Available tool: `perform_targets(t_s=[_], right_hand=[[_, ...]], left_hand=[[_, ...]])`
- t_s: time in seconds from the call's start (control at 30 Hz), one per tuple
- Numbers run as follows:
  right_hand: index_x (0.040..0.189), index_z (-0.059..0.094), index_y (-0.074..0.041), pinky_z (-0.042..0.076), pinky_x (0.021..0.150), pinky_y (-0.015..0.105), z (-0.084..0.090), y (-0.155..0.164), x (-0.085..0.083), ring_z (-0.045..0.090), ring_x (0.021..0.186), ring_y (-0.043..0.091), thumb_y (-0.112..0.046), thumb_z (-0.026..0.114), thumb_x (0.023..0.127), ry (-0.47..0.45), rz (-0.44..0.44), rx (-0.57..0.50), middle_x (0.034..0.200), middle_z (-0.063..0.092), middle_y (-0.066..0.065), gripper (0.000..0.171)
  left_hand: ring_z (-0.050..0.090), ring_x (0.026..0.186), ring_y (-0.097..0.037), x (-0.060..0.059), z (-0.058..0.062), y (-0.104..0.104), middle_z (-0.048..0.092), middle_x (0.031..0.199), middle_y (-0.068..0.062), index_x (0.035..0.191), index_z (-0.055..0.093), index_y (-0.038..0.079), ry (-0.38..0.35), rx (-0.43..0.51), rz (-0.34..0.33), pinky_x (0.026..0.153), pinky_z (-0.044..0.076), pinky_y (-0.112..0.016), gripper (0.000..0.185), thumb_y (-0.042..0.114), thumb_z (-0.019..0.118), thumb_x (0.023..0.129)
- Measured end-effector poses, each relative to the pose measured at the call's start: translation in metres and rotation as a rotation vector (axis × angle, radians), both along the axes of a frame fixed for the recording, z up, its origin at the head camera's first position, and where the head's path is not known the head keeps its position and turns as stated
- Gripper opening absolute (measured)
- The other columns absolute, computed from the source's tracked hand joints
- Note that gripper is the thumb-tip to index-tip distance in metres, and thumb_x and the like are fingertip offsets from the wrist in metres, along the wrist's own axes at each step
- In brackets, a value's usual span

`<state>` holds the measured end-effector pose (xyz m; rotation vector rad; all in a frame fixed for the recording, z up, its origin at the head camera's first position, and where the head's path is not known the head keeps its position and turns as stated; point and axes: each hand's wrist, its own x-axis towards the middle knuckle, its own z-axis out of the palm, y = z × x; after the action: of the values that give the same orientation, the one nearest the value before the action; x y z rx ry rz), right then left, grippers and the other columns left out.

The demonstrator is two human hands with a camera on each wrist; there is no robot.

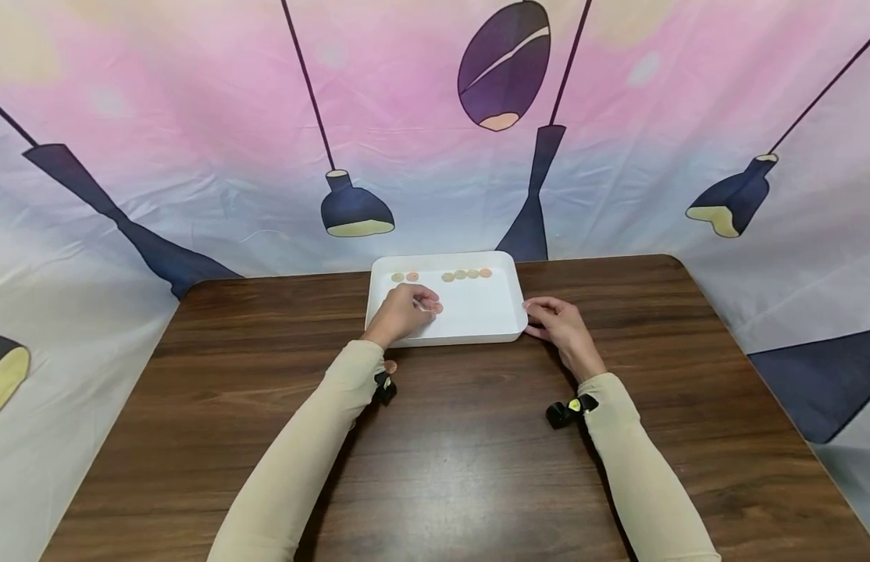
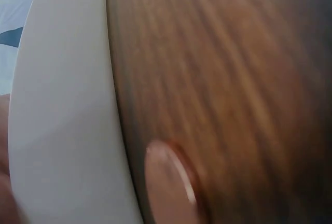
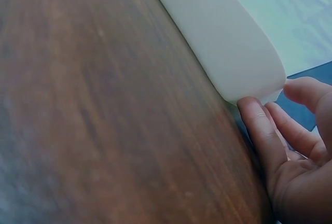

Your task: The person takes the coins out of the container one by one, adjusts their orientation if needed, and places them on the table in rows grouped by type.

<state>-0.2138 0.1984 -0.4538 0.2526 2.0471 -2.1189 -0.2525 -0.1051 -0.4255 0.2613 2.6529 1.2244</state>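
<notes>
Coin (image 1: 436,307) flat (tray (image 1: 477,320) crosswise)

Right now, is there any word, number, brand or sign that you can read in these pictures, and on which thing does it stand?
None can be read.
Coins in the white tray: faces too small to read.
Black wrist devices: a yellow mark, too small to read.
Backdrop cloth: only drawn lamps, no text.
Wrist views: bare tray and wooden table, blurred.

White tray (image 1: 501,290), copper coins (image 1: 460,275), dark wood-grain table (image 1: 463,453).
</notes>
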Motion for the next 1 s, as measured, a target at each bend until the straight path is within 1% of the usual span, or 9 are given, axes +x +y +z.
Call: perform_targets(t_s=[0.13, 0.27, 0.37, 0.5, 0.7, 0.83, 0.9, 1.0], right_hand=[[0.138, 0.058, 0.009, 0.062, 0.086, 0.020, 0.0021, -0.0011, -0.0001, 0.068, 0.094, 0.006, -0.017, 0.063, 0.108, 0.004, 0.000, 0.015, 0.114, 0.066, 0.006, 0.041], [0.137, 0.058, 0.009, 0.062, 0.084, 0.020, 0.0034, 0.0001, 0.0007, 0.068, 0.093, 0.005, -0.016, 0.063, 0.108, 0.002, -0.010, 0.014, 0.110, 0.067, 0.003, 0.039], [0.137, 0.058, 0.010, 0.062, 0.084, 0.020, 0.0035, 0.0007, 0.0014, 0.068, 0.093, 0.005, -0.016, 0.063, 0.107, 0.002, -0.007, 0.002, 0.110, 0.067, 0.003, 0.039], [0.137, 0.058, 0.010, 0.062, 0.084, 0.019, 0.0036, 0.0006, 0.0014, 0.068, 0.094, 0.005, -0.016, 0.063, 0.107, 0.004, -0.005, -0.002, 0.110, 0.067, 0.004, 0.039], [0.137, 0.058, 0.009, 0.062, 0.085, 0.020, 0.0027, -0.0001, 0.0005, 0.067, 0.094, 0.006, -0.017, 0.063, 0.108, -0.001, -0.006, 0.005, 0.111, 0.067, 0.004, 0.039], [0.137, 0.058, 0.009, 0.062, 0.085, 0.020, 0.0017, -0.0007, 0.0006, 0.067, 0.095, 0.006, -0.017, 0.063, 0.108, 0.002, -0.007, 0.006, 0.111, 0.067, 0.003, 0.040], [0.137, 0.057, 0.010, 0.062, 0.085, 0.020, 0.0010, -0.0011, 0.0006, 0.067, 0.094, 0.006, -0.017, 0.062, 0.108, 0.005, -0.009, 0.003, 0.110, 0.067, 0.003, 0.040], [0.137, 0.056, 0.011, 0.062, 0.084, 0.019, 0.0000, -0.0017, 0.0006, 0.068, 0.094, 0.005, -0.017, 0.062, 0.108, 0.010, -0.009, -0.002, 0.111, 0.067, 0.002, 0.040]], left_hand=[[0.061, 0.093, -0.021, -0.0011, -0.0007, 0.0004, 0.069, 0.104, -0.007, 0.121, 0.075, 0.005, 0.005, -0.074, 0.013, 0.081, 0.053, -0.034, 0.026, 0.008, 0.077, 0.095], [0.058, 0.090, -0.021, -0.0014, 0.0017, 0.0023, 0.066, 0.104, -0.008, 0.125, 0.074, 0.007, 0.005, -0.122, -0.008, 0.081, 0.051, -0.033, 0.029, 0.009, 0.077, 0.096], [0.057, 0.085, -0.019, -0.0017, 0.0024, 0.0028, 0.065, 0.099, -0.006, 0.122, 0.076, 0.009, 0.007, -0.115, -0.023, 0.076, 0.049, -0.030, 0.025, 0.009, 0.076, 0.097], [0.055, 0.082, -0.017, -0.0017, 0.0016, 0.0025, 0.065, 0.094, -0.005, 0.118, 0.078, 0.009, 0.012, -0.101, -0.025, 0.071, 0.047, -0.027, 0.021, 0.010, 0.076, 0.097], [0.054, 0.081, -0.018, -0.0017, 0.0022, 0.0028, 0.063, 0.097, -0.005, 0.121, 0.077, 0.011, -0.023, -0.105, -0.009, 0.069, 0.045, -0.028, 0.024, 0.011, 0.076, 0.097], [0.053, 0.083, -0.020, -0.0028, 0.0021, 0.0030, 0.061, 0.098, -0.005, 0.116, 0.075, 0.012, -0.041, -0.108, -0.004, 0.071, 0.045, -0.030, 0.020, 0.011, 0.076, 0.097], [0.054, 0.085, -0.021, -0.0029, 0.0019, 0.0026, 0.061, 0.099, -0.005, 0.114, 0.073, 0.011, -0.030, -0.118, -0.006, 0.074, 0.045, -0.031, 0.017, 0.010, 0.076, 0.097], [0.055, 0.088, -0.021, -0.0013, 0.0015, 0.0017, 0.061, 0.100, -0.004, 0.109, 0.069, 0.012, 0.006, -0.147, 0.005, 0.076, 0.045, -0.033, 0.015, 0.012, 0.077, 0.097]])
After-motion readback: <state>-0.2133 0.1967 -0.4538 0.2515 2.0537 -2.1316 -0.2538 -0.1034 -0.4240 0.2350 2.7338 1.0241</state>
